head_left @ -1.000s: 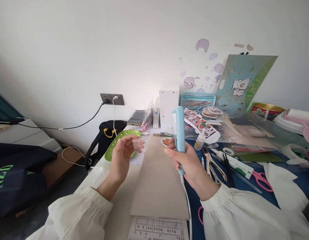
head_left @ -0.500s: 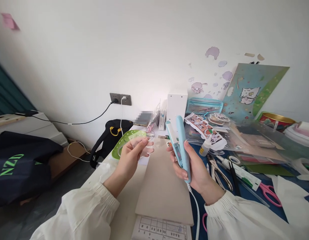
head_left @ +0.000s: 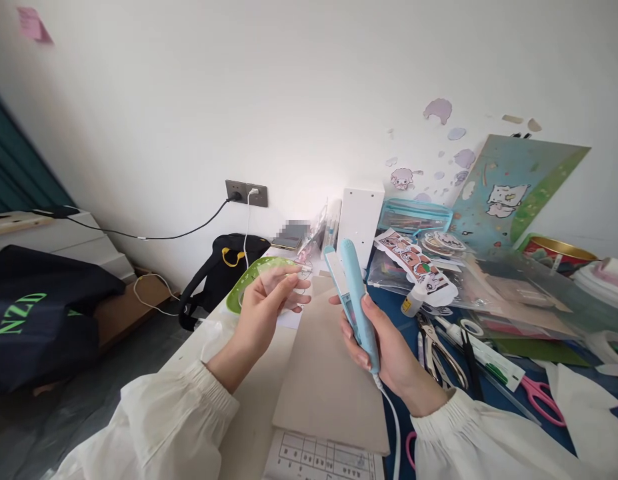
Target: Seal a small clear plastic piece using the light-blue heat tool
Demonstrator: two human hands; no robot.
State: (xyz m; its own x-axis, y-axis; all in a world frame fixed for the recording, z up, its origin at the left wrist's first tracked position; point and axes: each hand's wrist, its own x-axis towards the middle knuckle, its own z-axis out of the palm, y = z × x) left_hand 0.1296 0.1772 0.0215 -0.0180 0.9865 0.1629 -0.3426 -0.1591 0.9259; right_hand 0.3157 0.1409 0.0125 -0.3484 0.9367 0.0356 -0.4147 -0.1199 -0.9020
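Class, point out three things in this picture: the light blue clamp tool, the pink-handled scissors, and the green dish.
light blue clamp tool point(head_left: 356, 300), head view, middle of its body
pink-handled scissors point(head_left: 541, 398), head view, handle loop
green dish point(head_left: 239, 295), head view, near rim

A plain white wall point(head_left: 199, 87) fills the upper view, lit evenly and brightest behind the table point(head_left: 249, 393). A grey wall socket point(head_left: 246, 193) holds a black plug and a white charger, their cables trailing down and left. A pink sticky note point(head_left: 35, 24) sits high at the left, and pale purple cartoon stickers point(head_left: 439, 110) dot the wall at the right. A teal curtain point(head_left: 23, 170) edges the left side, above a white cabinet point(head_left: 69, 240). The grey floor point(head_left: 89, 407) carries a black backpack point(head_left: 219, 267) against the wall.
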